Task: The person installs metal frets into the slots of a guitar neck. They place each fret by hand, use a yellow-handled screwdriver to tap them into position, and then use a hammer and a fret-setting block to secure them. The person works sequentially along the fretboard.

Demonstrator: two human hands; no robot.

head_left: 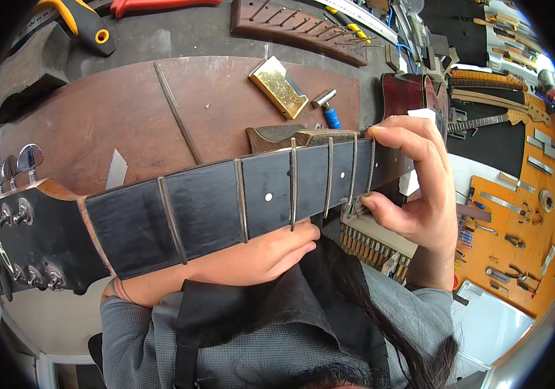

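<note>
A guitar neck point(207, 211) with a dark fingerboard and small white dots stretches across the view, its black headstock point(41, 240) at the left. Several metal frets sit across it, some with ends sticking out past the edges. My right hand point(430, 175) spans the board's far end; its index fingertip and thumb press the two ends of one fret point(371, 167). Below the neck lies my left hand point(277, 249), fingers together and curled, partly hidden by the board. What it holds, if anything, cannot be seen.
A brown bench mat point(109, 104) bears a brass-coloured block point(279, 87), a small hammer point(329, 109) with a blue handle and a long metal strip point(178, 113). Behind stands a wooden rack point(297, 29) of fret wires. Tools hang on an orange board point(511, 233) at right.
</note>
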